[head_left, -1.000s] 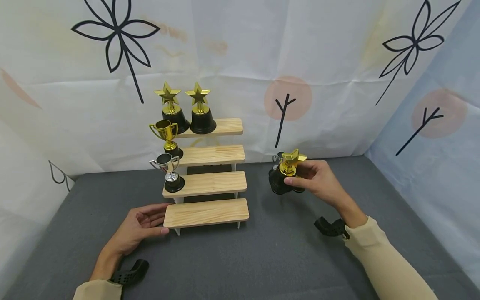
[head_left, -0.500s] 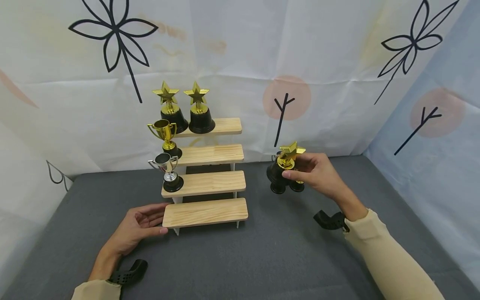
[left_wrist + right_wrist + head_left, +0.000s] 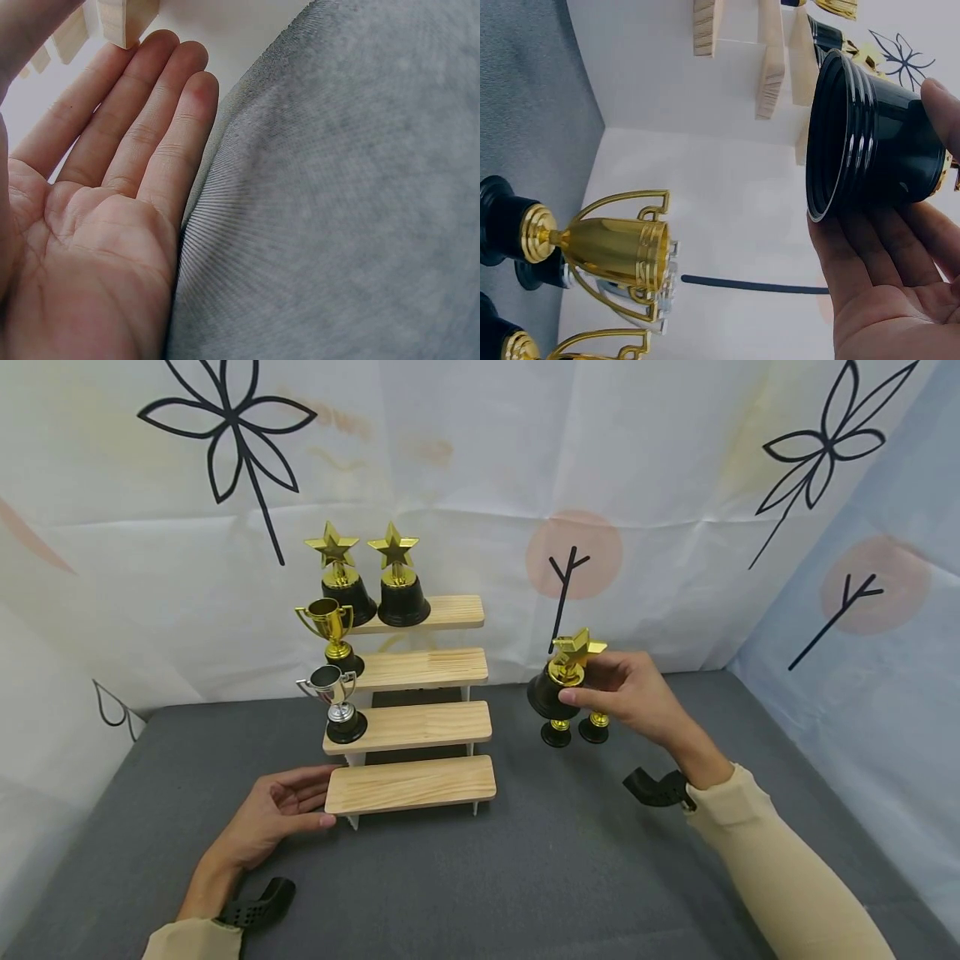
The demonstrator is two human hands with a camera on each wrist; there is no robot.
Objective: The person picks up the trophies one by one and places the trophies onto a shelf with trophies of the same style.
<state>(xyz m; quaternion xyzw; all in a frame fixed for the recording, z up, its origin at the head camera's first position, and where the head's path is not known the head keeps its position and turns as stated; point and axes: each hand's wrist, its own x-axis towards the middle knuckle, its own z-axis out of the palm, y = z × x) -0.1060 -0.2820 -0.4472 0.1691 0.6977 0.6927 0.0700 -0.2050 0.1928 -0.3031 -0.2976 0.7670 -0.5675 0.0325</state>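
My right hand (image 3: 637, 703) holds a gold star trophy (image 3: 557, 689), thumb and fingers on its black base, raised above the grey table. In the right wrist view the hollow underside of that black base (image 3: 832, 139) shows. Below it, gold cup trophies (image 3: 615, 247) stand on the table, a silver one partly hidden behind. At the left end of a four-step wooden stand (image 3: 411, 785), my left hand (image 3: 262, 822) has its fingers beside the lowest step. The left wrist view shows these fingers (image 3: 161, 135) extended, tips right at the stand's wood.
Two star trophies (image 3: 402, 602) stand on the top step. A gold cup (image 3: 330, 622) is on the step below, and a silver cup (image 3: 335, 689) on the one under that, both at the left end. A white printed backdrop (image 3: 465, 460) rises behind the table (image 3: 525, 877).
My right hand has lifted the star trophy up and slightly left, uncovering the bases of the cup trophies under it. The left hand stays at the stand.
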